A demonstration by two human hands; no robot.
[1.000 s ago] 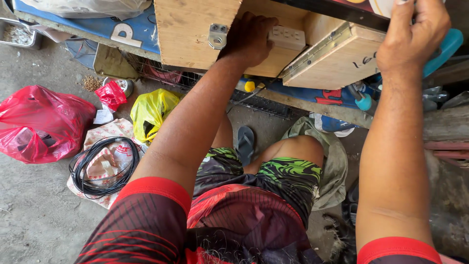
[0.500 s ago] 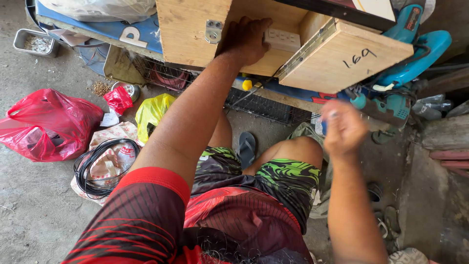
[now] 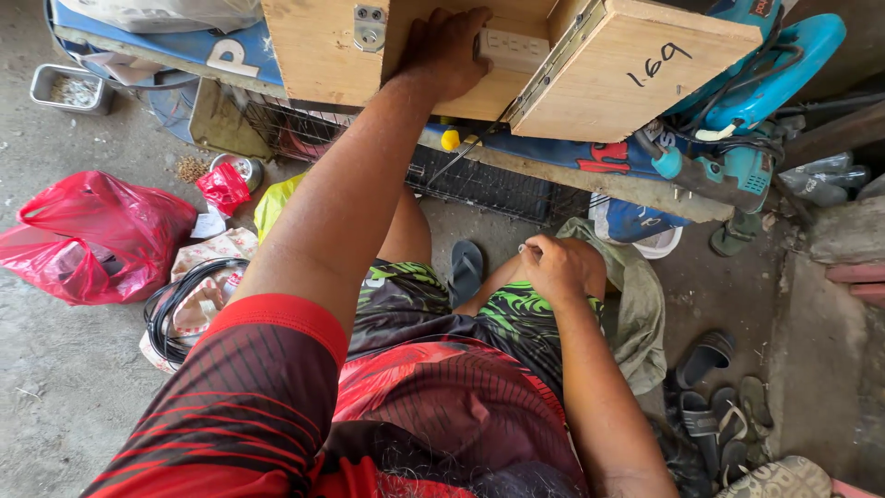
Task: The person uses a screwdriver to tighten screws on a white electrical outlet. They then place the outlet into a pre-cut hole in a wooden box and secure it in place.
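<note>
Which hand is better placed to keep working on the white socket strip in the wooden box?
Left. The left hand already rests on the white socket strip inside the wooden box. The right hand is low at the knee, closed around something small, well away from the box.

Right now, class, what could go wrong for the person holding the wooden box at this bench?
1. Only the left hand steadies the wooden box; the right hand rests on the knee, so the box, which looks to overhang the bench, might tip.
2. The power tool and its cords hang at the bench edge and might get knocked off.
3. The cable coil and sandals on the floor are trip hazards.
</note>
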